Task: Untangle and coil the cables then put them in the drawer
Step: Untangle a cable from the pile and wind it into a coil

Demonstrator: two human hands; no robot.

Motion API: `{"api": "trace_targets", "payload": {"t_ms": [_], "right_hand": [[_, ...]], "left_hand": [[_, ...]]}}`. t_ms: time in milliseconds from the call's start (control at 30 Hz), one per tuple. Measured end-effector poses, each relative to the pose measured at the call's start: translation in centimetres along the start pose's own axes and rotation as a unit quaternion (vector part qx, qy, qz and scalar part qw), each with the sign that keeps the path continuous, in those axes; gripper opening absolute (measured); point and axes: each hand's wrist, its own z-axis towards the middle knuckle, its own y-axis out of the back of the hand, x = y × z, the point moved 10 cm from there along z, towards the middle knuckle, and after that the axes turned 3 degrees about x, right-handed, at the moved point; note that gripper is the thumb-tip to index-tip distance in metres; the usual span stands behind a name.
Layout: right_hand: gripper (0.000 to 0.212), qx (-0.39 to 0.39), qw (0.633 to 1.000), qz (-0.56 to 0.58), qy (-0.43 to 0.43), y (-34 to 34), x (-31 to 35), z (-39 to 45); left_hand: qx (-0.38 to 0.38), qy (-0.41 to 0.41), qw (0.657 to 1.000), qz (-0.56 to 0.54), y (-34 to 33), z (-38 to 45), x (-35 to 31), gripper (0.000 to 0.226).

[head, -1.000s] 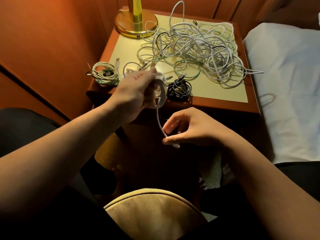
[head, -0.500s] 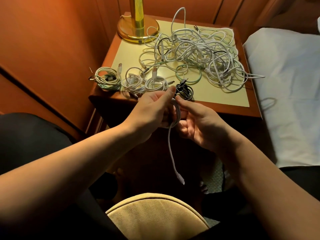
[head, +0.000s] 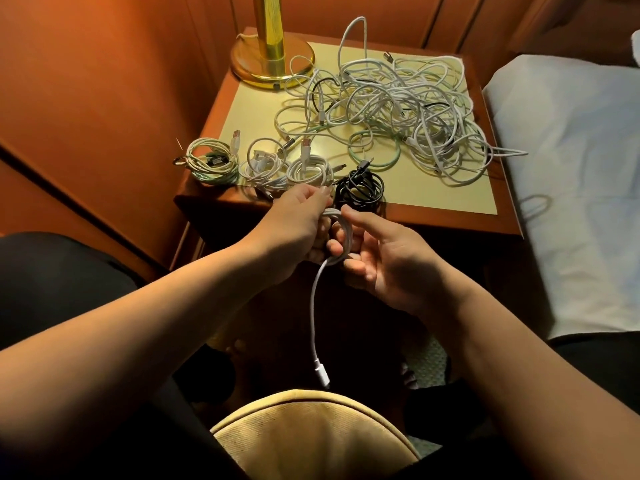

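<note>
From the head camera, your left hand [head: 294, 226] grips a small white coil [head: 341, 233] just in front of the nightstand [head: 433, 216] edge. Your right hand [head: 388, 265] faces it with fingers loosely spread, touching the coil's right side; I cannot tell whether it pinches a strand. The free tail [head: 315, 320] hangs straight down from the coil, its plug [head: 320, 372] lowest, so its long axis runs vertically below both hands, and the right hand looks nearer to take it. Four finished coils [head: 304, 169] lie along the front edge; the tangle [head: 398, 109] sits behind. No readable writing shows.
</note>
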Motion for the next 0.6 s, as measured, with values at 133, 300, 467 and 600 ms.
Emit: {"api": "trace_targets", "payload": {"t_ms": [133,300,467,600], "right_hand": [[0.039,0.031,0.999,-0.021,0.005,-0.3,0.6,-0.2],[0.043,-0.002,1.0,-0.006,0.025,0.4,0.6,-0.1],[0.042,-0.064,0.997,-0.006,0.042,2.0,1.4,-0.3],[0.042,-0.083,0.994,0.01,0.07,3.1,2.2,-0.2]], "left_hand": [[-0.009,-0.01,1.0,0.022,0.4,-0.2,-0.5,0.024],[0.02,-0.005,0.999,0.026,0.3,0.1,-0.2,0.027],[0.071,-0.052,0.992,0.092,0.5,0.3,-1.4,0.021],[-0.019,-0.278,0.885,0.373,2.3,-0.9,-6.0,0.015]]}}
